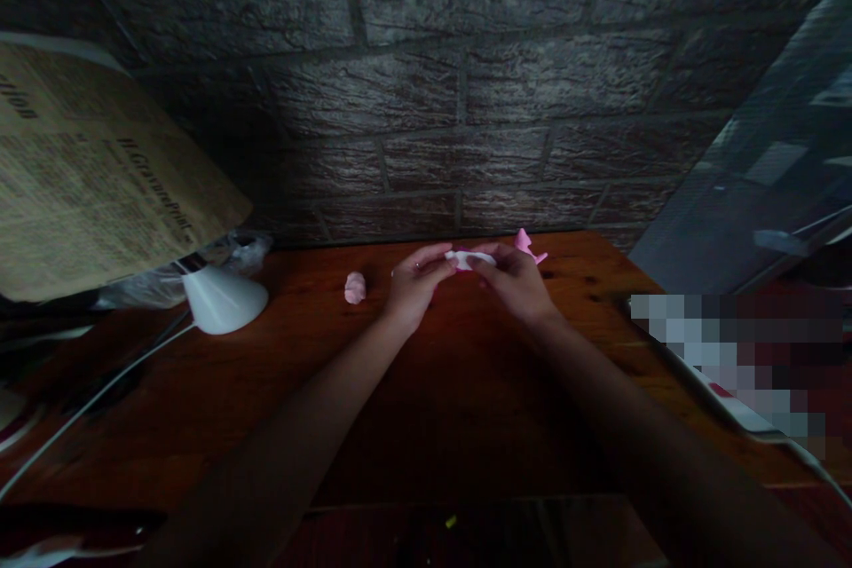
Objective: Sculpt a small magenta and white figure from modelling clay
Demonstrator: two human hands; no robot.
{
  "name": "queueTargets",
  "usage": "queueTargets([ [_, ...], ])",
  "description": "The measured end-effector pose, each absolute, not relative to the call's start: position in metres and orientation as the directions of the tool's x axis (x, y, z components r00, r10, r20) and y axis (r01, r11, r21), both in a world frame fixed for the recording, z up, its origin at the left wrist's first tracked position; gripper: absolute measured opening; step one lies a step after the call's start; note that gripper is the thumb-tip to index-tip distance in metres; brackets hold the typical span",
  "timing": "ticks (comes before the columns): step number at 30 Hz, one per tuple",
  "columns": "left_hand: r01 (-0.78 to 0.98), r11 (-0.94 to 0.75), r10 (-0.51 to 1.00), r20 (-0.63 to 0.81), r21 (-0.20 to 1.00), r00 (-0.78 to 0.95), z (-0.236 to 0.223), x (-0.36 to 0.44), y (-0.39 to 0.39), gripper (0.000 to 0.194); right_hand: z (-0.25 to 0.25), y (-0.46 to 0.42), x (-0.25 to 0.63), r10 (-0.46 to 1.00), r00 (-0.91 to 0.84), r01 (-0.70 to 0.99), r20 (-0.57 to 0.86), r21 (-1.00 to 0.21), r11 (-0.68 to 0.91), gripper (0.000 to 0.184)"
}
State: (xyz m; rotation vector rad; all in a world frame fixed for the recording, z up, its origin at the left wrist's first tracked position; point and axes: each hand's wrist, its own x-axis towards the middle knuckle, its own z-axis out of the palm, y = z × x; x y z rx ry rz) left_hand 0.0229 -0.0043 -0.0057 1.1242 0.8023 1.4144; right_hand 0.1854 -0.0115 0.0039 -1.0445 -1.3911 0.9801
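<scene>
1. Left forearm [312, 435] and right forearm [639, 417] were closest to the camera, reaching in over a brown wooden table [466, 426].
2. Left hand [409, 291] had one end of a small white strip [474, 261] pinched between thumb and fingers, so a pretty narrow grip.
3. Right hand [524, 286] had the other end, also a narrow pinch.
4. So the strip was strung between both hands, toward the table's far edge. Some bright pink showed right along it, too small to make out. Couldn't tell if the strip touched the wood.
5. Just past the right hand was a pointy pink piece [523, 240], partly hidden by that hand.
6. Near the left hand, on its outer side and not touching, lay a pale pink lump [355, 287].
7. Further left, a newspaper-print shade [99, 169] leaned over a white cone [223, 302], with crinkly clear plastic [249, 250] behind and a white cord [99, 393] trailing off.
8. Dark brick wall [413, 89] filled the back.
</scene>
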Motion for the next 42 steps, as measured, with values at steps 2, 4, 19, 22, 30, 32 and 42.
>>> queueTargets([
  [2,-0.367,-0.149,0.981,0.185,0.918,0.063,-0.0057,0.0224,-0.0040,0.038,0.0042,-0.0118,0.1862,0.973,-0.011,0.066,0.231,-0.971,0.231,0.037],
  [4,-0.385,-0.152,0.980,0.189,0.910,0.059,-0.0054,0.0223,-0.0044,0.039,0.0042,-0.0124,0.1861,0.982,0.001,0.050,0.187,-0.981,0.187,0.036],
  [19,-0.243,-0.282,0.950,0.305,0.928,0.061,-0.0034,0.0235,-0.0070,0.025,-0.0004,-0.0108,0.1855,0.958,-0.142,0.013,0.249,-0.967,0.253,0.032],
  [22,-0.245,-0.277,0.953,0.299,0.929,0.057,-0.0014,0.0234,-0.0090,0.022,-0.0028,-0.0090,0.1864,0.965,-0.095,0.019,0.243,-0.969,0.246,0.033],
  [30,-0.221,-0.256,0.958,0.277,0.941,0.072,-0.0023,0.0230,-0.0095,0.019,-0.0002,-0.0133,0.1827,0.958,-0.120,-0.005,0.259,-0.965,0.260,0.036],
  [32,-0.258,-0.245,0.959,0.273,0.935,0.076,-0.0035,0.0228,-0.0079,0.022,0.0003,-0.0133,0.1825,0.955,-0.138,-0.015,0.262,-0.965,0.262,0.036],
  [42,-0.216,-0.211,0.966,0.238,0.953,0.103,-0.0051,0.0235,-0.0069,0.028,0.0005,-0.0129,0.1826,0.948,-0.117,0.001,0.296,-0.954,0.298,0.037],
])
